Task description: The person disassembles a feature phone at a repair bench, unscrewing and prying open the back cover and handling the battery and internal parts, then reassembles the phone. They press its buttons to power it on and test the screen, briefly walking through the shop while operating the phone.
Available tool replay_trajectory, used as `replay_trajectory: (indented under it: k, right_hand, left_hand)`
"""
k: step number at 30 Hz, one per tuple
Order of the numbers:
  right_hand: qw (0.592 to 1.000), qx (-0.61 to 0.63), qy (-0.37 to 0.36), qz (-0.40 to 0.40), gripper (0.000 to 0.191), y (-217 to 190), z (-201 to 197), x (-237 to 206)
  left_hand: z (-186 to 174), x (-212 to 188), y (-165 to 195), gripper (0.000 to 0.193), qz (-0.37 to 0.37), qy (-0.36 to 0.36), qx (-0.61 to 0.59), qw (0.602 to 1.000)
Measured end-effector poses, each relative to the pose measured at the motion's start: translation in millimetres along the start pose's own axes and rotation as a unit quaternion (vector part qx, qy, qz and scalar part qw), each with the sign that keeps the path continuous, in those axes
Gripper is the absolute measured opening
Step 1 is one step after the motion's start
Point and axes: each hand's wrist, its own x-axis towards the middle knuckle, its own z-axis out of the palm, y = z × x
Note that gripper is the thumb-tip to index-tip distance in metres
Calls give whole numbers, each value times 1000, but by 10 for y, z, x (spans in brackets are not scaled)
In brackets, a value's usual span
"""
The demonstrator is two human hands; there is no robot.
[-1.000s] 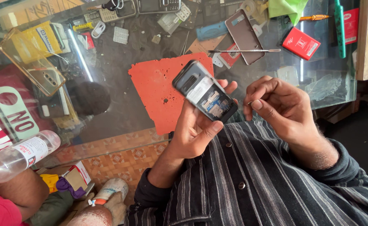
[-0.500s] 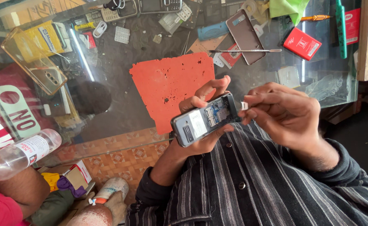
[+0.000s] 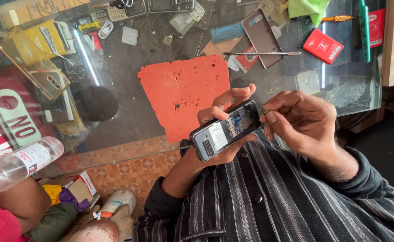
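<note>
My left hand [image 3: 219,114] cradles a small dark mobile phone [image 3: 226,130] with its back cover off, its battery bay and circuit parts showing. The phone lies tilted across my palm, top end toward the right. My right hand [image 3: 302,121] is pinched shut at the phone's right end, the fingertips closed on something tiny and thin that I cannot make out. Both hands hover above the near edge of a glass table [image 3: 129,89], just below an orange mat [image 3: 183,94].
On the glass lie a brown phone back cover [image 3: 262,38], a metal spudger [image 3: 262,54], a red box [image 3: 323,45], a green tool [image 3: 365,29] and a clear phone case [image 3: 33,62]. Another person's arm holds a plastic bottle [image 3: 20,163] at the lower left.
The phone has been turned from upright to lying across my left palm and lowered. My right hand has moved in to its right end.
</note>
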Motion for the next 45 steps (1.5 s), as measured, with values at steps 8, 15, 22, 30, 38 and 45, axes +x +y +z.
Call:
replay_trajectory:
  k: [8,15,22,30,38,45]
  right_hand:
    - [994,-102,2,-47,4,-448,-780,1624]
    - [968,-222,-12,-114,13,-893,-1210,1908]
    - [896,-400,-21,-192,22,-1294,-1610,1583]
    - [893,-412,-75,-164,21,-1284,-1470,1087]
    - [895,-399,-100,-171,20,-1457,-1408,2193]
    - [889,-395,-100,-211,22,-1486,-1050,2819]
  left_hand:
    - [-283,1672,-497,60,6,-3,-20,1000]
    - [16,2165,-665,61,16,-15,15,1000]
    - [723,2098,-736,63,-14,9,42,999]
    - [921,1501,-571,73,-11,11,75,997]
    - [324,2346,-417,79,-15,15,144,989]
    - [-206,2671,-243,83,-24,19,77,997]
